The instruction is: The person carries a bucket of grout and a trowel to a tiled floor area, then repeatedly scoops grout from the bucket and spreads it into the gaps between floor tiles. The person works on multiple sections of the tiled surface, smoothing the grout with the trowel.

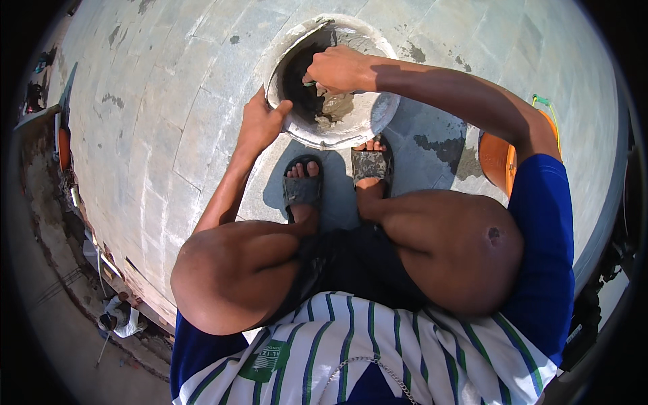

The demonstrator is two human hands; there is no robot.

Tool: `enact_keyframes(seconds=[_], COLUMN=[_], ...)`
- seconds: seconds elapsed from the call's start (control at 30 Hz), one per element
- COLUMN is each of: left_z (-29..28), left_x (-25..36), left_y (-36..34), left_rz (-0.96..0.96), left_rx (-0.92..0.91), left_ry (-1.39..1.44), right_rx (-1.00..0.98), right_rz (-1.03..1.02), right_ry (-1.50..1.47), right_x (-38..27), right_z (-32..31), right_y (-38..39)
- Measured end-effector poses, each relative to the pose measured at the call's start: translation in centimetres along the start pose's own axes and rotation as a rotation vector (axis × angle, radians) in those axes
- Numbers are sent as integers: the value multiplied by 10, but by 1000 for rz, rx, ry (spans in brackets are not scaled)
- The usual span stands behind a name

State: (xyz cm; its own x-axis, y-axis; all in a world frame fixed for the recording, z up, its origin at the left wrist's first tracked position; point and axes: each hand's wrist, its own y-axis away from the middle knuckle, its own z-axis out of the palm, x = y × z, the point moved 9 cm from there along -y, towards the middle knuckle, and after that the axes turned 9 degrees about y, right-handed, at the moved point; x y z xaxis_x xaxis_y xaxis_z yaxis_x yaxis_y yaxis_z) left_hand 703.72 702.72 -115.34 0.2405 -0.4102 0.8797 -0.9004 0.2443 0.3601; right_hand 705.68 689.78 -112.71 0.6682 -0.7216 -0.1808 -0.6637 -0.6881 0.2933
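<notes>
Hands apart, upper centre: I've the left hand clamped on the bucket, right hand fisted round a mostly hidden green handle, wet mortar beneath.

Smeared pale bucket, mouth up on paving; wet grey mix inside.

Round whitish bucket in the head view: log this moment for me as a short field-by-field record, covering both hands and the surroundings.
Left hand: gripping the left side of a round, whitish, grey-smeared bucket
Right hand: inside the bucket's mouth, closed around a mostly hidden greenish object
Contents: wet grey-brown mix
Ground: grey stone paving
Footwear: dark open-toed sandals, near the bucket
Far right: rounded orange object
</notes>
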Motion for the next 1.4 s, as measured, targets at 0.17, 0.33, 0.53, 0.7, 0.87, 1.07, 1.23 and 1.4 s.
enact_keyframes(seconds=[0.17,0.33,0.53,0.7,0.87,1.07,1.23,1.4], left_z=[20,7,0,4,11,6,7,5], left_x=[-1,-10,-15,-16,-4,-19,-17,-5], left_y=[-12,-13,-7,-11,-8,-4,-7,-8], left_rz=[65,43,-40,-55,-82,-134,-87,-28], left_rx=[-50,3,34,3,-51,1,-4,2], left_ry=[-60,85,99,29,31,112,62,22], right_rx=[-54,-113,-313,-46,-73,-286,-123,-269], right_rz=[227,257,101,60,133,27,109,143], right_ry=[189,93,-16,-71,79,140,256,104], right_x=[49,38,27,19,25,14,45,30], right_z=[8,41,65,8,8,43,-1,41], right_y=[26,52,48,16,7,26,19,29])
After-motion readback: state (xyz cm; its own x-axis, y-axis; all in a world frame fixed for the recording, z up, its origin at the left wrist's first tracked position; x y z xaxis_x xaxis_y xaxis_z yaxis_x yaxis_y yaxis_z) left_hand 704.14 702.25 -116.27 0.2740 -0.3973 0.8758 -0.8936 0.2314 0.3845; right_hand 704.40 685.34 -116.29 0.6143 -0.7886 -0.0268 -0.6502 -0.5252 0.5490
